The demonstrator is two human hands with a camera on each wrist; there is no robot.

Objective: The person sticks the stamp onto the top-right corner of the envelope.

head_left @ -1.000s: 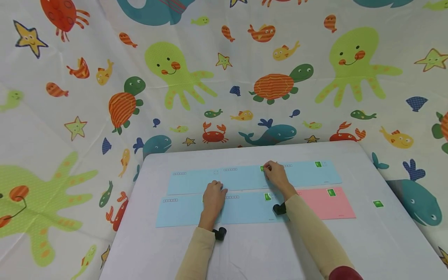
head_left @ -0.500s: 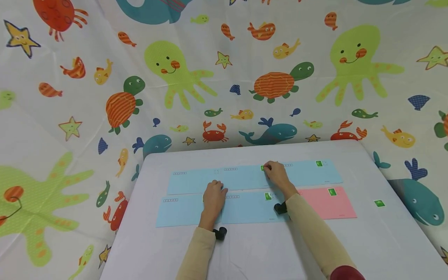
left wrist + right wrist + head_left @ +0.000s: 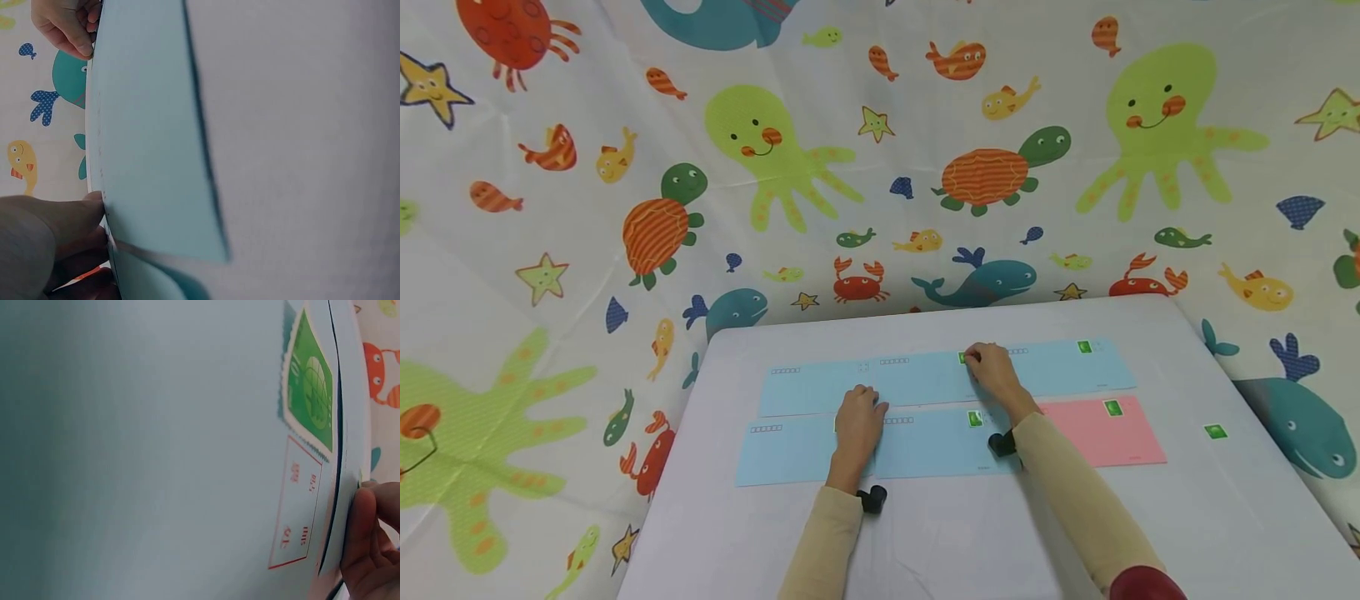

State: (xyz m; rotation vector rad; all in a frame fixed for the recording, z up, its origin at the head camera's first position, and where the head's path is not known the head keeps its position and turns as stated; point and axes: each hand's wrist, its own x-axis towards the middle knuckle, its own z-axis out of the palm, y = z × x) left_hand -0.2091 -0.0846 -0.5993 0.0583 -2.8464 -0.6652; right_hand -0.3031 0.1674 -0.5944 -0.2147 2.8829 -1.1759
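Note:
My right hand (image 3: 996, 375) pinches a green postage stamp (image 3: 962, 357) between thumb and fingertips at the upper right corner of the middle blue envelope (image 3: 921, 382) in the far row. In the right wrist view that stamp is mostly hidden by the fingers; another stamp (image 3: 309, 387) lies on a nearer envelope with an edge lifted. My left hand (image 3: 857, 429) rests over the blue envelope (image 3: 782, 458) at near left, covering most of its stamp. In the left wrist view the thumb touches an envelope's edge and the fingers bend loosely.
The far row also holds a blue envelope (image 3: 808, 393) at left and a stamped one (image 3: 1060, 371) at right. Nearer lie a stamped blue envelope (image 3: 925, 454) and a stamped pink one (image 3: 1108, 442). A loose stamp (image 3: 1215, 431) lies at right on the white table (image 3: 955, 542).
The head view has shifted slightly. Both hands keep nearly the same places, and the right hand holds the stamp at the same corner throughout.

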